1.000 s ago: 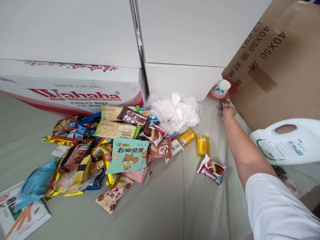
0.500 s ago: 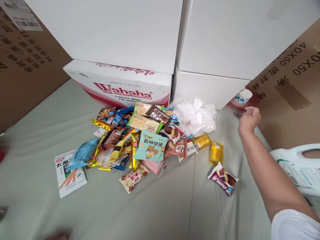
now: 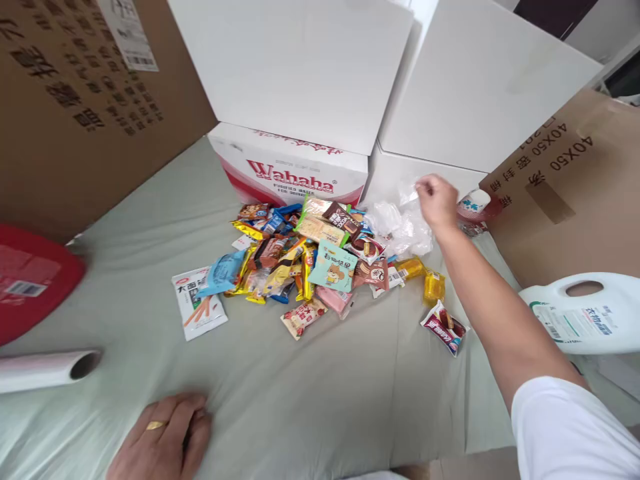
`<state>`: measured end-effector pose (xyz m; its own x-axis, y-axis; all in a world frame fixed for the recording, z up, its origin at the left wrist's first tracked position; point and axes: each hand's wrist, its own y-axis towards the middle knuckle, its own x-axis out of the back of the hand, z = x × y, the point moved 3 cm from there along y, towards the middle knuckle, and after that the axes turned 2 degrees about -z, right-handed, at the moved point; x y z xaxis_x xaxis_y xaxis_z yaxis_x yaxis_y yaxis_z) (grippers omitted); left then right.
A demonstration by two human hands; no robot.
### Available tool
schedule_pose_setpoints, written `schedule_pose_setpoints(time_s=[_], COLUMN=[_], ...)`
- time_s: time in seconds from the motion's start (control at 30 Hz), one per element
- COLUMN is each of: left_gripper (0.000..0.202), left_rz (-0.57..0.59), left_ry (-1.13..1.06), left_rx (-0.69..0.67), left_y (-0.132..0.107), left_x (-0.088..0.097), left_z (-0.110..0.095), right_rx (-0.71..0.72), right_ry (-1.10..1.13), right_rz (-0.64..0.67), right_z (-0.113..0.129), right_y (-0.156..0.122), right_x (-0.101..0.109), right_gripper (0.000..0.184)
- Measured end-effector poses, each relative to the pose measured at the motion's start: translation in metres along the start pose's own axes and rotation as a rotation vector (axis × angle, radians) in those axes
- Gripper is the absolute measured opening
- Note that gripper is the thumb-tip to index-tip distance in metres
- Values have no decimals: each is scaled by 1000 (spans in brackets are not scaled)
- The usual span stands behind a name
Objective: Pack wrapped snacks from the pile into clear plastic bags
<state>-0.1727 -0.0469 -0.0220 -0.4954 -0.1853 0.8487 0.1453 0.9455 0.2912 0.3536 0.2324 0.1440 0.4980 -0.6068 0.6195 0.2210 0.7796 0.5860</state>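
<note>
My right hand [image 3: 437,200] is closed in a pinch on a thin clear plastic bag [image 3: 408,192], whose upper part is lifted. The rest of the crumpled plastic bags [image 3: 413,233] lies below it, beside the heap of snacks. My left hand [image 3: 165,433], with a ring on one finger, rests on the cloth near the front edge. Its fingers are curled together, with nothing visible in them. The heap holds several wrapped snacks, among them a mint-green packet [image 3: 333,267], a brown chocolate packet [image 3: 343,220] and a white packet [image 3: 199,307] at its left end.
A Wahaha carton [image 3: 295,175] stands behind the heap. Cardboard walls [image 3: 100,80] flank the cloth-covered surface [image 3: 300,393]. To the right are a paper cup [image 3: 475,202], a wrapped cake [image 3: 445,327] and a white jug [image 3: 590,313]. A white roll [image 3: 45,371] and a red object [image 3: 35,287] lie left.
My right hand has moved left from beside the paper cup to the plastic bags and pinches one. My left hand has come fully into view. The camera has turned somewhat left.
</note>
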Motion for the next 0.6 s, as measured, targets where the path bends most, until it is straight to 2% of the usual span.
schedule_pose_setpoints(time_s=[0.07,0.1,0.13,0.17,0.27,0.33,0.4,0.47,0.6], left_gripper=[17,19,20,21,35,47,56,65,57], left_rz=[10,31,58,99,352,430,505,593,548], left_ry=[-66,-139,-238,-364,-850,-1232,-1508,-1647,-1622], left_rx=[12,39,86,124,321,471,554,572,408], left_y=[2,6,11,18,50,78,105,122,128], left_x=[6,9,11,11,-1,-13,-28,-43,-66], left_z=[-9,-14,-19,-27,-57,-79,-96,-107,-109], right_rx=[28,-4,-61,-137,-417,-570,-654,-676,-672], right_ry=[221,366,518,652,876,942,976,984,1040], right_rz=[-198,-222,-195,-115,147,278,370,417,454], right_z=[25,38,51,64,96,110,119,125,126], right_y=[-15,-27,-43,-61,-131,-181,-222,-250,-275], right_x=[25,34,39,39,18,-6,-29,-45,-56], right_gripper=[7,9,12,17,26,26,24,21,14])
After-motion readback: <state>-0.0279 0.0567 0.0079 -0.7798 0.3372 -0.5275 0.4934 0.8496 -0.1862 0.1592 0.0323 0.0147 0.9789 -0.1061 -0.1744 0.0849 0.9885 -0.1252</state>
